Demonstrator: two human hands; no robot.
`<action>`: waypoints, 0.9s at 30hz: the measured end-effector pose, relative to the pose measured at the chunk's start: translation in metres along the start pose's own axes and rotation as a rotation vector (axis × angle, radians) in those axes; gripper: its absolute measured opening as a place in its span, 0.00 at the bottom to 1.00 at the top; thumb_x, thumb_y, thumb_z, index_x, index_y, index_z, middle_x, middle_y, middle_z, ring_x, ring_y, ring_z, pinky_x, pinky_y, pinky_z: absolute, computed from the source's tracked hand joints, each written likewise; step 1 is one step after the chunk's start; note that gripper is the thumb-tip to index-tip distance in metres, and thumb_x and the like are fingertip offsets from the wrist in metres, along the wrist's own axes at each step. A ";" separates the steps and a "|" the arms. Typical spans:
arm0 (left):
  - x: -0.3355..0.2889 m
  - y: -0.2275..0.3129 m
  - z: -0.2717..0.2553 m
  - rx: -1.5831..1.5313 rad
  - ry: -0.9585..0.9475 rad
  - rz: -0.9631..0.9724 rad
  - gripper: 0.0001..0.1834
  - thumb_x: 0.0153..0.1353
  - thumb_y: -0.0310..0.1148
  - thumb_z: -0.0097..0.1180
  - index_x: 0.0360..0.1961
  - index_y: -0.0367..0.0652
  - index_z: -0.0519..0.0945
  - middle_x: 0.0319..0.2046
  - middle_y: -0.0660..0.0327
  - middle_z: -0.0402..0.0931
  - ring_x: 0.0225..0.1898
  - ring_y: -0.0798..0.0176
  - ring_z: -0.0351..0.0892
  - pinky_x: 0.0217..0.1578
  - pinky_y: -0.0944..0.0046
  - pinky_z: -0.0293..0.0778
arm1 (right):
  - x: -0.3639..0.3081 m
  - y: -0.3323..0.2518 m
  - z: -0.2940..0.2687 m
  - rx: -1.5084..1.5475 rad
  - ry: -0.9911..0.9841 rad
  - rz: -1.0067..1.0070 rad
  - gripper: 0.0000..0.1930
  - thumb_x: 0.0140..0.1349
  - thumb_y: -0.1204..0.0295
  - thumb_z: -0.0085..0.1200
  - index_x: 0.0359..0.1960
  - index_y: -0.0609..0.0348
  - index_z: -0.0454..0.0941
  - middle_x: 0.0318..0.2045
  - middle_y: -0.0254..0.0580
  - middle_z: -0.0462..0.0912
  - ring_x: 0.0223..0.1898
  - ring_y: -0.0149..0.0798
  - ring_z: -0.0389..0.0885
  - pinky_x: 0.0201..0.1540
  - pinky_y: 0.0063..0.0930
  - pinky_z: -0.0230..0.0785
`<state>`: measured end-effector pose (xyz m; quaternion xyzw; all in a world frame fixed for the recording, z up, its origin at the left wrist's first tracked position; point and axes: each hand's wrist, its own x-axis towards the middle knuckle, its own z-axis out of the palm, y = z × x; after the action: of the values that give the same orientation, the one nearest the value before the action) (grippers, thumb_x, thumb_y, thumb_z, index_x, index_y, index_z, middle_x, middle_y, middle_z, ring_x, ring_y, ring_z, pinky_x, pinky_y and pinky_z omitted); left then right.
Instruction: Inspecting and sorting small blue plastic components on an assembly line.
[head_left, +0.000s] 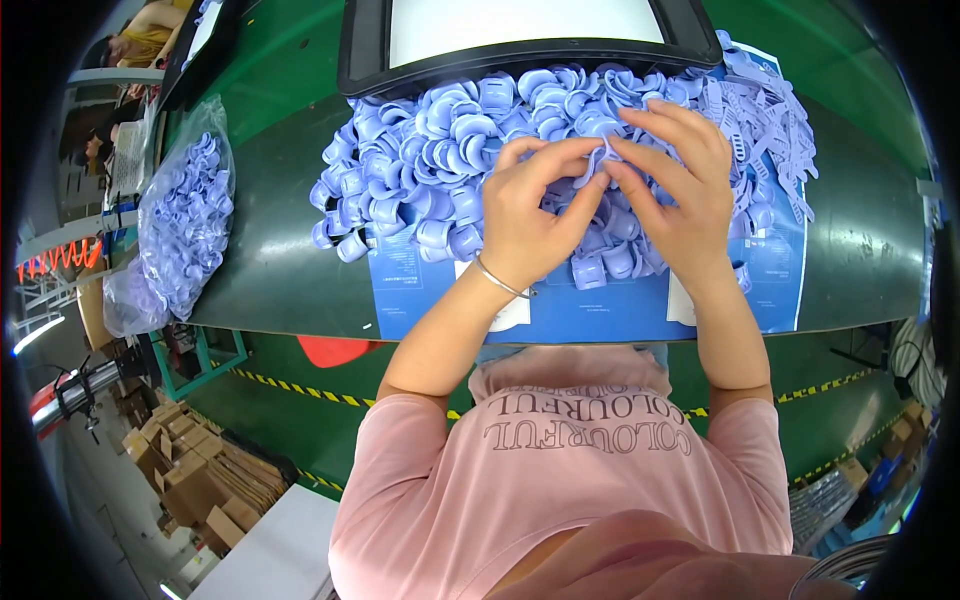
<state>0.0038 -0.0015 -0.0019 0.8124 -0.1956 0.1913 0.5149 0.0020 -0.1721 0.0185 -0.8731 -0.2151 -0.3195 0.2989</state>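
Between both hands is a small curved lavender plastic piece [597, 163], seen edge-on. My left hand [532, 208] pinches it between thumb and forefinger from the left. My right hand [690, 195] grips it from the right with thumb and forefinger, the other fingers raised and bent. Below and around the hands spreads a heap of similar curved lavender plastic pieces [440, 140], several with slots. At the heap's right side lies a pile of flat lavender slotted straps [765, 120]. Part of the heap is hidden behind my hands.
A blue printed sheet [580, 318] lies under the heap on the dark green table [285, 240]. A black-rimmed tray [530, 52] with a white inside stands at the far side. On the left is a clear bag [190, 220] full of lavender pieces. Cardboard boxes [195, 480] stand on the floor.
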 end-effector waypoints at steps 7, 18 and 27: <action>0.000 -0.005 0.003 -0.129 -0.016 -0.155 0.16 0.50 0.27 0.66 0.42 0.43 0.82 0.29 0.57 0.83 0.34 0.58 0.83 0.40 0.61 0.76 | -0.002 -0.003 -0.003 -0.111 -0.025 -0.110 0.09 0.49 0.69 0.66 0.35 0.45 0.85 0.43 0.27 0.83 0.52 0.38 0.76 0.60 0.44 0.57; 0.000 0.001 0.001 -0.053 -0.015 -0.084 0.17 0.51 0.28 0.67 0.44 0.43 0.83 0.34 0.57 0.83 0.33 0.61 0.85 0.35 0.65 0.79 | -0.001 0.000 -0.002 -0.186 0.007 -0.101 0.10 0.49 0.66 0.66 0.35 0.42 0.85 0.44 0.23 0.82 0.51 0.35 0.75 0.61 0.43 0.55; 0.002 0.003 0.001 -0.056 -0.014 -0.097 0.18 0.51 0.27 0.66 0.45 0.42 0.82 0.36 0.56 0.83 0.33 0.60 0.85 0.35 0.66 0.79 | 0.000 -0.002 -0.006 -0.175 -0.063 -0.117 0.11 0.49 0.69 0.66 0.37 0.45 0.86 0.43 0.25 0.83 0.51 0.35 0.76 0.62 0.42 0.54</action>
<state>0.0041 -0.0035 0.0007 0.8074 -0.1649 0.1550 0.5448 -0.0015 -0.1748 0.0227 -0.8914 -0.2463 -0.3265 0.1954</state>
